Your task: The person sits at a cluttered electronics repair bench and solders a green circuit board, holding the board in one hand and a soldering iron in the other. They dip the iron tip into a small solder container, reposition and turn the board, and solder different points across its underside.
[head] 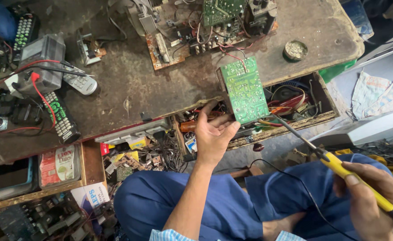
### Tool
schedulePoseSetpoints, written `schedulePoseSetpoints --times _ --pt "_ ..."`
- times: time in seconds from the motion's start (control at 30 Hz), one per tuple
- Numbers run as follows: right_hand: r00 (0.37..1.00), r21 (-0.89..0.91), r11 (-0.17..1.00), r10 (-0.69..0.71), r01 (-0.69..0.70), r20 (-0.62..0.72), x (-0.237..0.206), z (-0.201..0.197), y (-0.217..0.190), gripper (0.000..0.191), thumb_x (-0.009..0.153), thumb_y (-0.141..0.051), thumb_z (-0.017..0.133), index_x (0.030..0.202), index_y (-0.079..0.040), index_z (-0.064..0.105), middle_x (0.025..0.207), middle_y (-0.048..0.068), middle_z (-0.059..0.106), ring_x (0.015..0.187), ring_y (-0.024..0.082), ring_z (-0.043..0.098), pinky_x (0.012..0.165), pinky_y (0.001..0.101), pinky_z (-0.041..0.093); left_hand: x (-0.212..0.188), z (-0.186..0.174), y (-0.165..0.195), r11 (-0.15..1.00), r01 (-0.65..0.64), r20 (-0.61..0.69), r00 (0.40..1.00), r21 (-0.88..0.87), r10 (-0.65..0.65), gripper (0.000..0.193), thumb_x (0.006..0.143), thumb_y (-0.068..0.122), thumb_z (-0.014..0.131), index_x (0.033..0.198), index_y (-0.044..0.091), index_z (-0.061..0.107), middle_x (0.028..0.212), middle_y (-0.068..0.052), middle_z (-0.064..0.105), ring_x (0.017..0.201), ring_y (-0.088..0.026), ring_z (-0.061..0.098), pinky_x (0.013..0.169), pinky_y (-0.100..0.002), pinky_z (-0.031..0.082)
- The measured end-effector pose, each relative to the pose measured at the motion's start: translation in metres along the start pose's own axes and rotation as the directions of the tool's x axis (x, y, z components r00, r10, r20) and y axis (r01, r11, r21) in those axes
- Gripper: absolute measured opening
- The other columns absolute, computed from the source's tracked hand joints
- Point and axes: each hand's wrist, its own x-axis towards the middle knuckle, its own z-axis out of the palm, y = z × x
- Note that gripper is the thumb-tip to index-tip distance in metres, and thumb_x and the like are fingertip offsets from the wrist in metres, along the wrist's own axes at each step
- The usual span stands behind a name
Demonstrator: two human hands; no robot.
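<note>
Soldering iron tip at a hand-held green board

Nearest the camera, the right hand [366,196] is curled tight around the yellow plastic handle of a soldering iron [339,166], low at the right edge of the view, above the person's blue trouser legs [214,201]. A thin black cord runs from that side across the lap. The iron's slim metal shaft slants up and left, and its tip sits right at the lower right corner of the board; whether it actually touches cannot be told.

Further out, the left hand [212,136] is clamped on a green rectangular printed circuit board [244,89], gripping its lower edge with the thumb at the bottom left corner and the fingers behind. The board stands above the hand, tilted slightly left, with its solder side facing the camera: pale traces and many small silvery joints on green lacquer. Red and black wires lead from its top edge.

Just behind the board lies an open wooden drawer [303,125] crowded with cables and small parts.

Beyond that, the worn brown counter [129,80] carries an opened brown circuit chassis [196,31] at the top, a small round tin [295,50] to the right, and, well to the left, a grey multimeter [42,62] with red and black leads, beside two remote controls [61,117].
</note>
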Motion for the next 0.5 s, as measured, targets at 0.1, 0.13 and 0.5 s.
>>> schedulePoseSetpoints --times 0.1,0.13,0.5 --pt "1.000 -0.178 0.984 0.014 -0.014 -0.002 0.003 0.000 -0.008 0.021 0.097 0.004 0.062 0.117 0.010 0.067 0.094 0.017 0.070 0.068 0.016 0.066 0.070 0.0269 0.054 0.000 0.000 -0.001 1.000 -0.010 0.002 1.000 -0.009 0.010 0.077 0.088 -0.006 0.073 0.151 -0.003 0.029 0.121 -0.027 0.068 0.110 -0.025 0.071 0.100 -0.035 0.058" --pt "1.000 -0.208 0.978 -0.004 0.007 0.015 0.005 0.002 -0.012 0.020 0.096 0.004 0.063 0.114 0.010 0.067 0.092 0.016 0.071 0.067 0.016 0.066 0.068 0.0261 0.054 0.001 0.000 -0.001 1.000 -0.015 0.003 1.000 0.002 0.015 0.077 0.088 -0.006 0.073 0.152 -0.003 0.029 0.121 -0.027 0.069 0.109 -0.025 0.071 0.100 -0.035 0.058" --pt "0.995 -0.348 0.934 -0.060 0.083 0.076 0.011 0.008 -0.034 0.019 0.093 0.001 0.066 0.111 0.008 0.069 0.090 0.016 0.072 0.073 0.017 0.070 0.067 0.0243 0.056 -0.001 -0.001 0.001 1.000 -0.005 -0.019 1.000 0.030 0.005 0.077 0.088 -0.006 0.073 0.152 -0.005 0.030 0.119 -0.027 0.069 0.109 -0.025 0.071 0.098 -0.034 0.058"
